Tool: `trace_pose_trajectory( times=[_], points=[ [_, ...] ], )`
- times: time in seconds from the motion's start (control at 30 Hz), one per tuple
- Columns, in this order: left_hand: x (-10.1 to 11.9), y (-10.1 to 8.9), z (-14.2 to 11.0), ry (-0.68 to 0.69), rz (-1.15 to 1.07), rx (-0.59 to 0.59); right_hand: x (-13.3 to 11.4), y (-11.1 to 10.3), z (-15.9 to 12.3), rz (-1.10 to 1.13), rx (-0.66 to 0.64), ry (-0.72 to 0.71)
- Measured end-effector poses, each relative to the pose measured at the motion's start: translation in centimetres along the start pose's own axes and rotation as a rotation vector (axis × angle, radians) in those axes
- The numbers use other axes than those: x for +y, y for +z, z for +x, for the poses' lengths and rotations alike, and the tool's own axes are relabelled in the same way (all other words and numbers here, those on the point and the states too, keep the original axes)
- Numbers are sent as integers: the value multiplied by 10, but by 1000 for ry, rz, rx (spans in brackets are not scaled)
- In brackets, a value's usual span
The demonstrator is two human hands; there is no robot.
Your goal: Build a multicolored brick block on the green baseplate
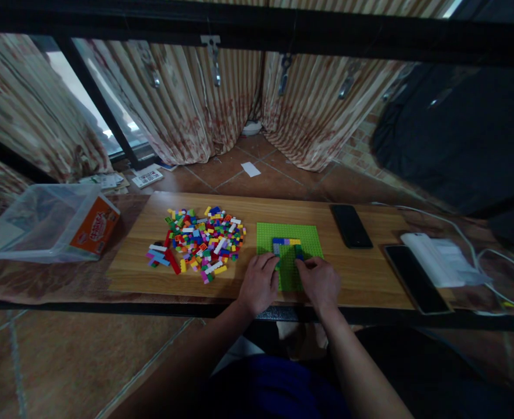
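A green studded baseplate (pixel 313 233) lies on the wooden board, with a row of toy bricks (pixel 286 241) in blue, purple and yellow pressed onto it. Further bricks run down both sides from that row, forming an open-bottomed frame. My left hand (pixel 259 284) rests at the plate's left edge, fingers closed by the left column; what they hold, if anything, is hidden. Across from it, my right hand (pixel 321 283) pinches at a dark blue brick (pixel 299 255) on the right column, fingertips partly hiding it.
Left of the plate spreads a pile of loose mixed bricks (pixel 207 238). A clear plastic bin (pixel 52 227) with an orange label stands at the far left. Two dark phones, one black phone (pixel 352 226) nearer the plate, a white device (pixel 429 259) and white cables lie on the right.
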State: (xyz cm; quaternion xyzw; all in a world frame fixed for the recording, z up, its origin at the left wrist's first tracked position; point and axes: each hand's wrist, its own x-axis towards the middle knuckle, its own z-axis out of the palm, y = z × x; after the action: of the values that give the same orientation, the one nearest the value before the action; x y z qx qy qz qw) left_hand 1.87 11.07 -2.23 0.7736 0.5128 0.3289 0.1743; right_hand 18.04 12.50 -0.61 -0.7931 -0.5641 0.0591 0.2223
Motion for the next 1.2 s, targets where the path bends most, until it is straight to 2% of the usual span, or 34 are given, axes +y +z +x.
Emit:
trace_pose_trajectory(
  times=[0.13, 0.33, 0.43, 0.57, 0.7, 0.83, 0.97, 1.1, 1.2],
  points=[
    [1, 0, 1, 4, 10, -5, -6, -1, 2, -41, -6, 37],
    [2, 1, 3, 1, 69, -34, -15, -8, 11, -99, -197, 148],
    [2, 1, 3, 10, 81, -33, -19, -9, 15, -95, -228, 166],
    [1, 1, 3, 16, 83, -24, -22, -10, 10, -111, -226, 148],
    [1, 1, 4, 21, 85, -9, -16, -9, 4, -59, -195, 58],
    [-1, 0, 4, 21, 84, -3, 4, -13, 4, 64, -114, -2],
    [4, -1, 5, 42, 150, -27, 44, -25, 7, 134, -8, 32],
    [17, 6, 11, 143, 266, -151, 88, -35, 13, 142, 20, 55],
    [25, 15, 19, 226, 332, -241, 108, -37, 17, 151, 20, 53]
  ],
)
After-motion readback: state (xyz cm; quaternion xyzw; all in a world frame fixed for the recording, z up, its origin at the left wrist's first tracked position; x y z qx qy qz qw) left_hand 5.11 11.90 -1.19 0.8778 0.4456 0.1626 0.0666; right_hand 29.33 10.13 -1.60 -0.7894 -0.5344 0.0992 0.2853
